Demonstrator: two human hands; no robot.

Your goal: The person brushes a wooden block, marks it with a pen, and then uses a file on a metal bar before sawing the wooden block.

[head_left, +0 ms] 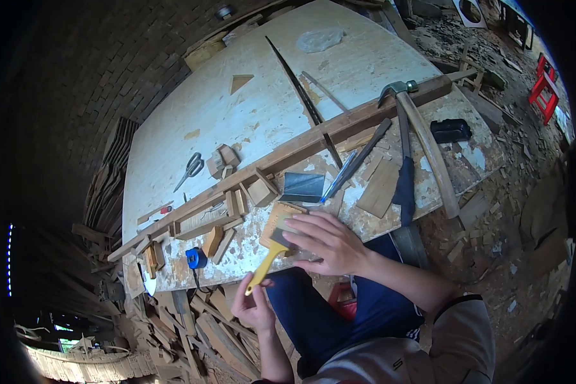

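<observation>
My left hand (255,308) is closed around the end of the yellow handle of what looks like a paintbrush (264,267), at the table's front edge. The tool's grey metal part lies over a flat light-brown wooden piece (273,219) with small marks along its edge. My right hand (329,244) reaches in from the right, fingers stretched and slightly apart, over the tool's head and that wooden piece. Its fingers hide the head's tip, so I cannot see any bristles. Just beyond are a dark grey sheet (303,187) and a blue pen (338,178).
A long wooden beam (269,161) crosses the worktable (173,144). A hammer (425,137) leans over it on the right, near a black case (451,130). Scissors (191,169), wood blocks (223,160) and a blue tape measure (196,258) lie left. Scrap wood (221,339) covers the floor.
</observation>
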